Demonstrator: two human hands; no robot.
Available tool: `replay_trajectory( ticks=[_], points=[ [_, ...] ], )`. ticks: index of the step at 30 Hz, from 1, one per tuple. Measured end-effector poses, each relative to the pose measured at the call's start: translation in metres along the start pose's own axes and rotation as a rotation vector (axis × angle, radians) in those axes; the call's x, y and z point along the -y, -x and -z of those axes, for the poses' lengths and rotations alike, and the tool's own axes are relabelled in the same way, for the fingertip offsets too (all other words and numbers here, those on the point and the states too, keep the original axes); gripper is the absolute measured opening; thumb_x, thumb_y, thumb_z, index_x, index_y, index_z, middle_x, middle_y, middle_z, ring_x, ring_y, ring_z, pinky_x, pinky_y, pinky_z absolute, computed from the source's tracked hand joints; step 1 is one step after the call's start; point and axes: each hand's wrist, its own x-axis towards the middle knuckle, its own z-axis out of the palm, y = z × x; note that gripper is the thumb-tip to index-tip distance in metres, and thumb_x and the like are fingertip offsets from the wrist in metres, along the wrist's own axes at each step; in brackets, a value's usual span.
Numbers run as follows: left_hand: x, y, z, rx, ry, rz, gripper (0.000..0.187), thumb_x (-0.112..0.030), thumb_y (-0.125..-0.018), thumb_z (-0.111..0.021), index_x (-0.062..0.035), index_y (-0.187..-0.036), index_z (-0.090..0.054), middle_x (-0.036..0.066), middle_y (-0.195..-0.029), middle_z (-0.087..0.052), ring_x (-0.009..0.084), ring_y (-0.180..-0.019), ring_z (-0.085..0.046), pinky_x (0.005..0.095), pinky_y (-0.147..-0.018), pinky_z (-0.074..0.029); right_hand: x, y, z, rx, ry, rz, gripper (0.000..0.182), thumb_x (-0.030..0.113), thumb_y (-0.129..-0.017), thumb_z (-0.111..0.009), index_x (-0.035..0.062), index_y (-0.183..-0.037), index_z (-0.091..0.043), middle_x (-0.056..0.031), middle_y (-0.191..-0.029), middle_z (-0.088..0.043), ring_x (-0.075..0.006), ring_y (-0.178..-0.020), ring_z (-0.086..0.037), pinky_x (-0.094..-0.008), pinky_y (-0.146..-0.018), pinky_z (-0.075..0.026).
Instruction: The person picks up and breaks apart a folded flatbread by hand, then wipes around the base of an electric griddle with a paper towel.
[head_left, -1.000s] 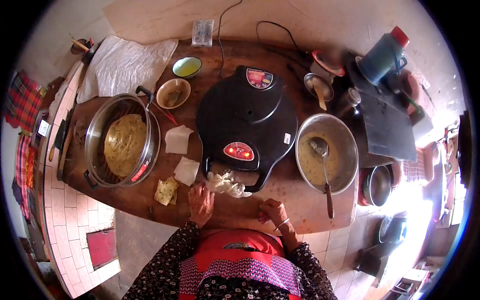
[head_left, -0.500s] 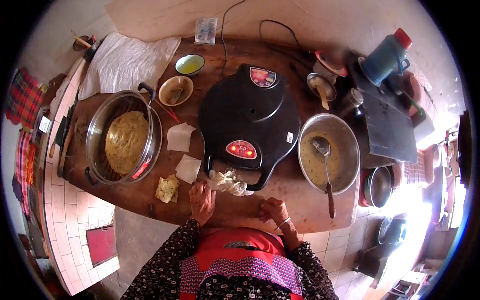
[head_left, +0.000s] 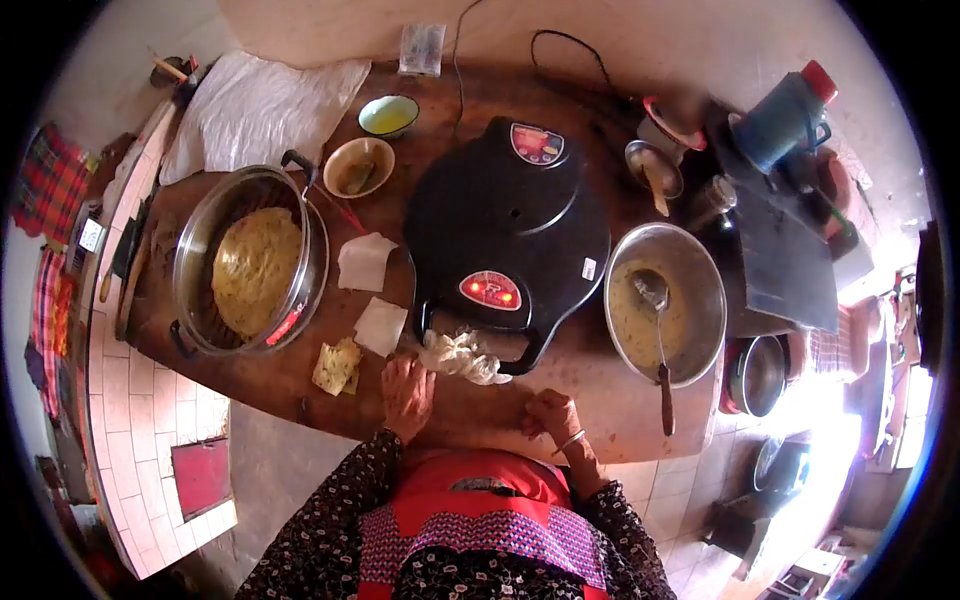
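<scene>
My left hand (head_left: 408,397) lies flat on the wooden table with its fingers stretched out, just below a square of white paper (head_left: 381,326) and beside a crumpled pale cloth (head_left: 463,356). That cloth is wrapped on the handle of a black electric griddle (head_left: 505,225). The griddle's lid is down, and red lights glow on its front panel. My right hand (head_left: 553,415) rests on the table below the griddle's handle, fingers curled into a loose fist, nothing visible in it. Left of my left hand lies a piece of flatbread (head_left: 338,367).
A glass-lidded pan (head_left: 318,270) with a large flatbread (head_left: 257,270) stands at the left. On the right, a metal bowl (head_left: 712,290) holds batter and a ladle (head_left: 662,340). Two small bowls sit behind, near a white sheet (head_left: 260,110). A thermos (head_left: 780,120) stands back right.
The view has shifted slightly, so the table things appear a little higher and further right. Both hands stay almost where they were, and the griddle remains closed.
</scene>
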Motion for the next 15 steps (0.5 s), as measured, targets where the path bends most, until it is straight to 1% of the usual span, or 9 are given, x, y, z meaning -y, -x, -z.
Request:
replay_trajectory(
  ticks=[3, 7, 9, 10, 11, 12, 13, 14, 15],
  points=[
    [0.0, -0.001, -0.001, -0.039, 0.032, -0.01, 0.025, -0.016, -0.083, -0.061, -0.0038, -0.104, -0.056, 0.014, -0.112, -0.051, 0.0344, -0.102, -0.048, 0.0465, -0.087, -0.038, 0.007, 0.001, -0.001, -0.009, 0.04, 0.008, 0.012, 0.009, -0.086, -0.058, -0.0028, -0.089, -0.057, -0.0159, -0.067, -0.063, -0.0254, -0.053, -0.064, -0.0337, -0.044, -0.054],
    [0.004, 0.001, -0.002, 0.02, -0.003, 0.036, 0.027, -0.015, -0.082, -0.062, -0.0043, -0.106, -0.057, 0.014, -0.113, -0.051, 0.034, -0.102, -0.048, 0.0459, -0.088, -0.039, 0.009, 0.004, -0.005, -0.005, 0.013, 0.023, 0.011, 0.008, -0.087, -0.057, -0.0029, -0.088, -0.057, -0.0144, -0.065, -0.063, -0.0245, -0.053, -0.065, -0.0337, -0.043, -0.054],
    [0.005, 0.0, -0.003, -0.034, 0.007, -0.022, 0.032, -0.014, -0.081, -0.063, -0.0043, -0.11, -0.056, 0.013, -0.114, -0.05, 0.0337, -0.101, -0.049, 0.0455, -0.087, -0.039, 0.007, 0.002, -0.002, -0.004, 0.0, 0.037, 0.011, 0.008, -0.087, -0.057, -0.0029, -0.087, -0.057, -0.0142, -0.064, -0.063, -0.024, -0.053, -0.065, -0.0333, -0.043, -0.055],
    [0.005, 0.002, -0.004, 0.022, -0.004, 0.023, 0.035, -0.015, -0.081, -0.063, -0.0048, -0.113, -0.055, 0.013, -0.116, -0.05, 0.0331, -0.103, -0.048, 0.0454, -0.087, -0.039, 0.004, 0.001, -0.001, -0.017, 0.049, 0.046, 0.012, 0.009, -0.086, -0.059, -0.003, -0.088, -0.057, -0.0134, -0.066, -0.062, -0.0243, -0.052, -0.064, -0.0338, -0.042, -0.054],
    [0.006, 0.003, -0.006, 0.016, -0.011, 0.039, 0.035, -0.015, -0.081, -0.063, -0.0048, -0.113, -0.055, 0.013, -0.116, -0.05, 0.0331, -0.103, -0.048, 0.0454, -0.087, -0.039, 0.003, -0.002, 0.0, -0.027, 0.1, 0.057, 0.014, 0.01, -0.085, -0.06, -0.0031, -0.089, -0.057, -0.0127, -0.067, -0.062, -0.0245, -0.051, -0.064, -0.0343, -0.042, -0.054],
    [0.005, 0.003, -0.005, -0.014, -0.009, 0.015, 0.034, -0.016, -0.081, -0.063, -0.0052, -0.113, -0.055, 0.012, -0.116, -0.05, 0.0326, -0.103, -0.048, 0.045, -0.087, -0.039, 0.005, -0.002, -0.003, -0.008, 0.108, 0.055, 0.014, 0.01, -0.085, -0.06, -0.0031, -0.089, -0.057, -0.0127, -0.067, -0.062, -0.0245, -0.051, -0.064, -0.0343, -0.042, -0.054],
    [0.005, 0.002, -0.005, -0.044, -0.004, -0.009, 0.034, -0.017, -0.082, -0.062, -0.0056, -0.113, -0.055, 0.012, -0.115, -0.05, 0.032, -0.103, -0.048, 0.0447, -0.086, -0.038, 0.008, -0.001, -0.004, -0.023, 0.049, 0.02, 0.014, 0.01, -0.085, -0.061, -0.0029, -0.088, -0.057, -0.0128, -0.066, -0.062, -0.0243, -0.051, -0.063, -0.0344, -0.041, -0.054],
    [0.007, 0.001, -0.006, -0.059, -0.004, -0.036, 0.039, -0.019, -0.08, -0.063, -0.0024, -0.115, -0.053, 0.012, -0.111, -0.05, 0.0301, -0.101, -0.049, 0.0435, -0.086, -0.04, 0.009, 0.002, -0.005, -0.041, -0.01, -0.021, 0.014, 0.01, -0.084, -0.061, -0.0027, -0.088, -0.057, -0.013, -0.066, -0.061, -0.0241, -0.05, -0.063, -0.0346, -0.041, -0.054],
    [0.005, 0.001, -0.006, -0.059, -0.006, -0.016, 0.039, -0.019, -0.08, -0.063, -0.0024, -0.115, -0.053, 0.012, -0.111, -0.05, 0.0301, -0.101, -0.049, 0.0435, -0.086, -0.04, 0.009, 0.003, -0.003, -0.029, 0.003, -0.031, 0.014, 0.01, -0.084, -0.061, -0.0027, -0.088, -0.057, -0.013, -0.066, -0.061, -0.0241, -0.05, -0.063, -0.0346, -0.041, -0.054]
  ],
)
